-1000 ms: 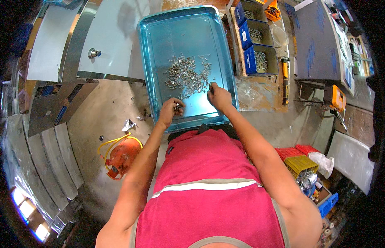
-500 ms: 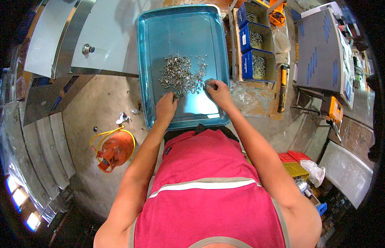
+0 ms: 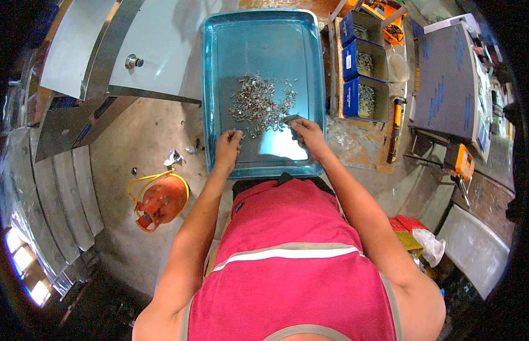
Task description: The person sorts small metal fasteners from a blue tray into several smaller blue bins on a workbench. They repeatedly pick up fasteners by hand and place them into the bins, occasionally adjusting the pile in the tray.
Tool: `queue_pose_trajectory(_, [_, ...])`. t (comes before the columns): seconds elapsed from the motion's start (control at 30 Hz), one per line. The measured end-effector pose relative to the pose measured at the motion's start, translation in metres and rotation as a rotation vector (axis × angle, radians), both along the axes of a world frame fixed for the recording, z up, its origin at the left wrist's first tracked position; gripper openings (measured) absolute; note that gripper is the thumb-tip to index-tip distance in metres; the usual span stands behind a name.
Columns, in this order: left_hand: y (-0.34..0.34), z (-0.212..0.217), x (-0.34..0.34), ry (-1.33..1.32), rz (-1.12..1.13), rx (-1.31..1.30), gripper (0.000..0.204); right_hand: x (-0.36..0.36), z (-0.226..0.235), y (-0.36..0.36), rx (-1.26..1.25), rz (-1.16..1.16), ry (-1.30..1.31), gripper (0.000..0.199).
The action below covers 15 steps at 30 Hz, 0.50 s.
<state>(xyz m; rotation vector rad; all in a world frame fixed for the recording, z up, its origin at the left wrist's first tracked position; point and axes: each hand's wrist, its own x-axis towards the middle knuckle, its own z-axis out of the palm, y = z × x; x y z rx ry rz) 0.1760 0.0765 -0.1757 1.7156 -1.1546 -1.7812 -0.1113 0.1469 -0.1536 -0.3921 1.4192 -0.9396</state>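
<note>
A blue rectangular tray lies in front of me, with a loose pile of small silvery metal fasteners spread over its middle. They look like screws or rivets; the exact kind is too small to tell. My left hand hovers by the pile's near left edge, its thumb and fingers pinched together. At the near right edge of the pile is my right hand, also pinching, its fingertips close to the outermost fasteners. Whatever lies between the fingers of either hand is too small to make out.
Right of the tray stand blue bins holding metal fasteners, with a yellow-and-black tool nearby. An orange gas cylinder with a yellow hose sits on the floor at left. Large metal panels occupy the far left.
My left hand has drawn back a little to the left from the pile's edge. My right hand stays near the right side of the pile. The whole view has shifted slightly.
</note>
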Motion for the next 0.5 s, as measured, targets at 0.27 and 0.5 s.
queue_pose_trajectory(0.27, [-0.014, -0.02, 0.014, 0.614, 0.246, 0.456, 0.02, 0.002, 0.067, 0.009, -0.081, -0.24, -0.507, 0.021])
queue_pose_trajectory(0.5, [-0.03, -0.009, 0.012, 0.378, 0.071, 0.319, 0.022, -0.021, 0.125, -0.001, -0.238, -0.376, -0.094, 0.021])
